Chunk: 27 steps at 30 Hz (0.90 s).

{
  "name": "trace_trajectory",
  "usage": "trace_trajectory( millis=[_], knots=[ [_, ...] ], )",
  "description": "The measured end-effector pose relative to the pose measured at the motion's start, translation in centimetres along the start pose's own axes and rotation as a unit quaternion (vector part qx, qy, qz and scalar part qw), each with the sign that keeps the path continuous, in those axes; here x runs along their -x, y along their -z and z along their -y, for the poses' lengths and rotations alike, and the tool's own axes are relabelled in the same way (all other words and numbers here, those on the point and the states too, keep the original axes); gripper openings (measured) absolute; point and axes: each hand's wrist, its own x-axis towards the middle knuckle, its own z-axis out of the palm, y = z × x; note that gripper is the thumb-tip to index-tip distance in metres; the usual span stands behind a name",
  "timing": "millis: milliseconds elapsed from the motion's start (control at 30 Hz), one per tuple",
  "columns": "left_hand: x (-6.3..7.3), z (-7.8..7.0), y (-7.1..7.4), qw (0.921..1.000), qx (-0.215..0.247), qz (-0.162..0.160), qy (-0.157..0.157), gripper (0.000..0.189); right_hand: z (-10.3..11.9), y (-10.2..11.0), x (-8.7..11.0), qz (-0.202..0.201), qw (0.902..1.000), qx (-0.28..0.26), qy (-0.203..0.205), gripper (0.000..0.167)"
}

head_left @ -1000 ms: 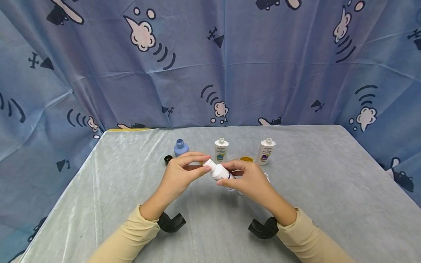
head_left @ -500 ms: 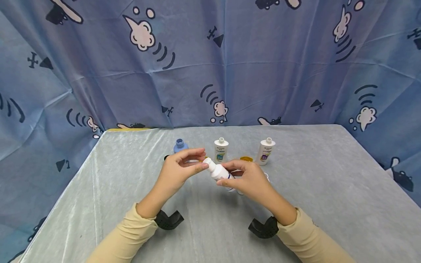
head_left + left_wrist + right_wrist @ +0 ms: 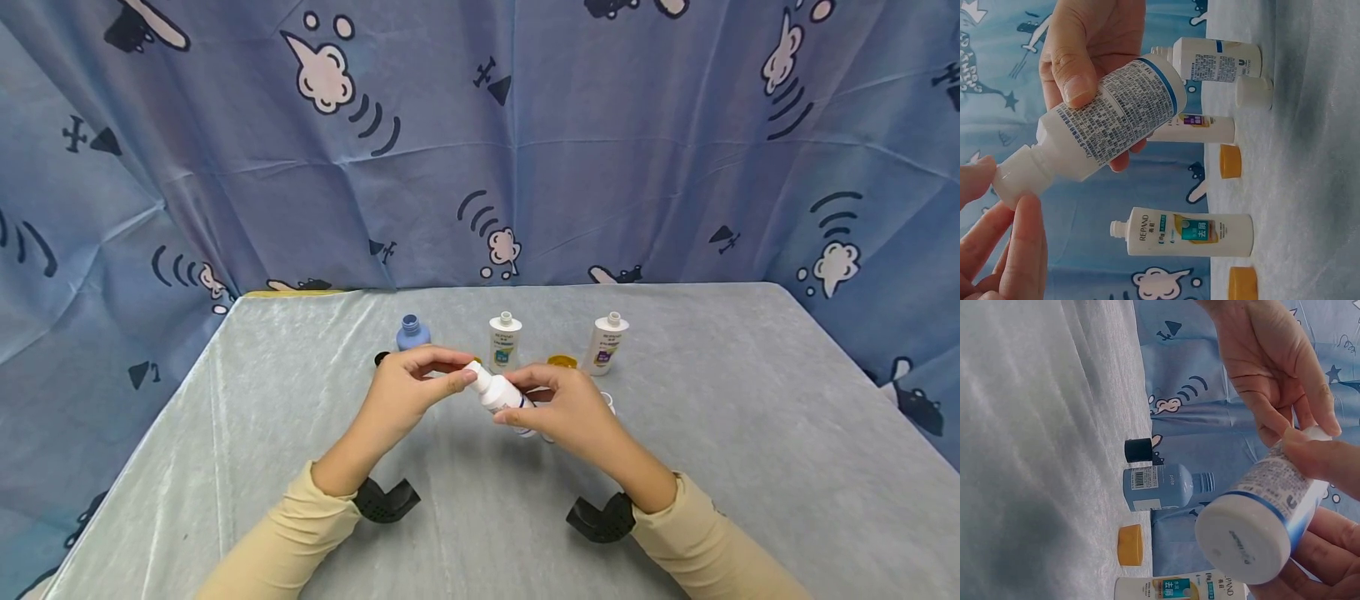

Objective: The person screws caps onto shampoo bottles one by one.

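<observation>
My right hand (image 3: 573,408) grips the body of a white bottle (image 3: 1116,112) with a blue stripe and dense printed text. The bottle is held tilted above the table, its neck towards the left and its base facing the right wrist camera. Thumb and fingers of my left hand (image 3: 401,400) pinch the white cap (image 3: 1020,178) on its neck. Behind the hands stand a blue bottle (image 3: 1159,486), a white bottle with a teal label (image 3: 1191,234) and one with a purple label (image 3: 604,346), all with bare necks.
Loose caps lie about the bottles: a black cap (image 3: 1139,450), a yellow cap (image 3: 1130,545), another yellow cap (image 3: 1230,161) and a white cap (image 3: 1254,92). Partly behind the right hand is a second uncapped white bottle (image 3: 1216,59). A patterned blue curtain (image 3: 480,150) hangs behind the table.
My left fingers have loosened and come back onto the cap, the hand sitting slightly further left than a second ago. The right hand and the bottle have stayed put.
</observation>
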Motion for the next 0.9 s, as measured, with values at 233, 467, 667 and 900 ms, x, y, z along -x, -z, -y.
trace_trajectory(
  millis=[233, 467, 667, 900],
  knots=[
    [0.07, -0.2, 0.19, 0.9996, 0.017, 0.023, 0.002, 0.024, -0.07, 0.17, 0.01, 0.006, 1.0, -0.005, 0.006, 0.037],
    [0.07, -0.3, 0.33, 0.9978, 0.039, 0.053, -0.001, 0.028, -0.07, 0.33, 0.05, 0.01, 0.9997, -0.021, 0.001, 0.036],
    [0.09, -0.4, 0.43, 0.9961, 0.052, 0.07, -0.012, 0.033, -0.07, 0.3, 0.01, 0.011, 0.9995, -0.031, -0.003, 0.036],
    [0.09, -0.76, 0.89, 0.9955, 0.066, 0.068, -0.004, 0.05, 0.12, 0.32, 0.06, 0.01, 0.9992, -0.037, 0.008, 0.037]
  ],
)
